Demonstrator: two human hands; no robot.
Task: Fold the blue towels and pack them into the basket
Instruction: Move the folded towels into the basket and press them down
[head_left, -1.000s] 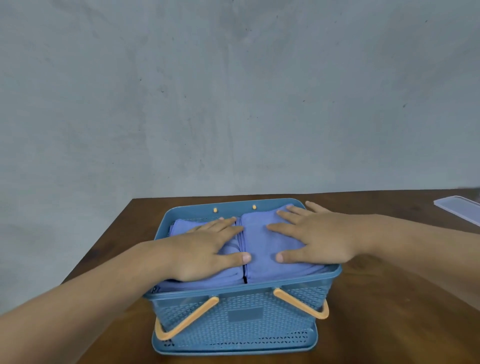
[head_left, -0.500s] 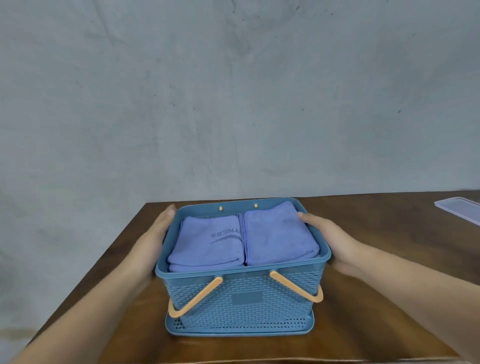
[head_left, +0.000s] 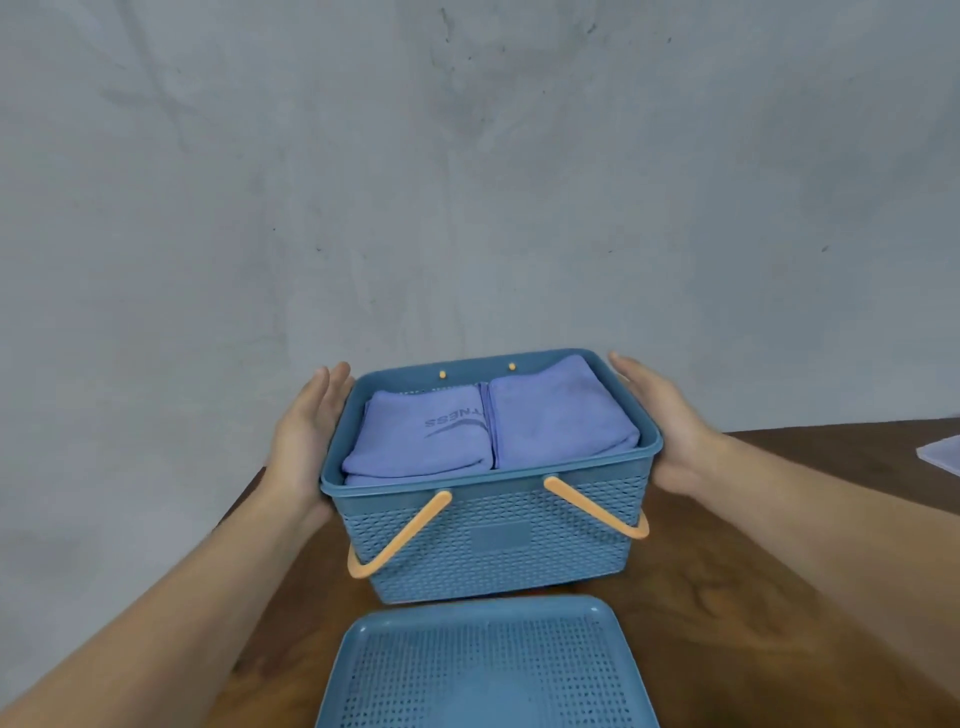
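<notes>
Wooden table (head_left: 779, 597); hands (head_left: 304, 441) (head_left: 670, 431) press basket (head_left: 498, 540) holding folded towels (head_left: 561, 421).

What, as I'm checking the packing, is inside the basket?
A left towel, bearing lettering, and a right towel lie folded side by side in the basket. Anything beneath them, and the floor, is covered.

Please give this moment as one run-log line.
left hand flat on basket side | right hand same | towels folded, in basket | lid on table
</notes>
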